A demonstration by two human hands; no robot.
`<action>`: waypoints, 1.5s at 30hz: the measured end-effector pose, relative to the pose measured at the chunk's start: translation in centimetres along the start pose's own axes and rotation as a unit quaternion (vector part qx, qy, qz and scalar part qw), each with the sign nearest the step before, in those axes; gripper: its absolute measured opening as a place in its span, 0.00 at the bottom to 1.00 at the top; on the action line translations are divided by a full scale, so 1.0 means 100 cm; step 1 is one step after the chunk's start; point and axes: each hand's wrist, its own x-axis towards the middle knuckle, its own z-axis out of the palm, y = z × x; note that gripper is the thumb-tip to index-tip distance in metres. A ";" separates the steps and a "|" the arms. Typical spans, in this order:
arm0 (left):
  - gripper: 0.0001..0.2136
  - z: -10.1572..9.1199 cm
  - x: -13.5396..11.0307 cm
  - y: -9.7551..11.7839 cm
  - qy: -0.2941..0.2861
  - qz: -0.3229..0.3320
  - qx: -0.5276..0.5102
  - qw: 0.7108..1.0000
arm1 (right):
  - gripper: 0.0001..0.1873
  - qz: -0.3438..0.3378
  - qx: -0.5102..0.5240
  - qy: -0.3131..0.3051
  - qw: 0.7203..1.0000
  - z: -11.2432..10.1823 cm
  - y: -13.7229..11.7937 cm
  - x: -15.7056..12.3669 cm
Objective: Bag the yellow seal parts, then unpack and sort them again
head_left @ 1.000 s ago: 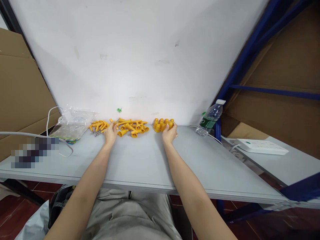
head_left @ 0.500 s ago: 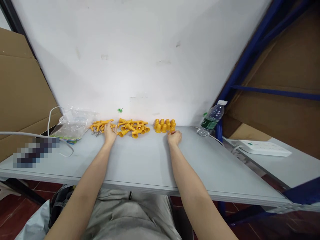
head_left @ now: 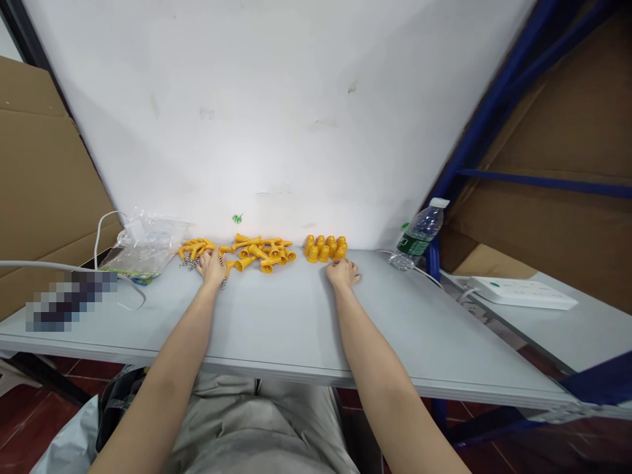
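On the grey table (head_left: 296,329), three groups of yellow plastic parts lie along the white wall. Curved pieces with small metal bits (head_left: 194,249) are at the left, funnel-shaped pieces (head_left: 261,253) in the middle, and short caps (head_left: 326,248) at the right. My left hand (head_left: 212,268) lies between the left and middle groups. Its fingers are curled, and the thumb pinches a yellow stemmed piece (head_left: 228,264) with a small metal bit hanging from it. My right hand (head_left: 344,272) rests palm down just in front of the caps, with its fingers spread and holding nothing.
A clear plastic bag (head_left: 145,247) and a white cable (head_left: 106,224) lie at the far left. A water bottle (head_left: 419,234) stands at the right by a blue rack post. A white power strip (head_left: 521,293) sits on the neighbouring surface. Cardboard flanks both sides.
My right hand left the caps, drew back a little and spread flat on the table. My left hand shifted left and drew back slightly, taking a yellow piece out of the pile.
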 end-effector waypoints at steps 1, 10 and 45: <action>0.21 0.000 0.000 0.000 -0.001 0.001 0.003 1.000 | 0.14 -0.001 -0.003 -0.009 1.000 0.001 0.000 0.001; 0.30 0.001 0.004 -0.003 -0.053 0.022 0.044 0.997 | 0.11 -0.031 0.008 -0.042 0.999 0.002 0.001 0.000; 0.19 0.003 0.000 -0.001 -0.026 0.078 0.062 0.995 | 0.10 -0.083 0.096 0.059 0.990 0.005 -0.010 -0.003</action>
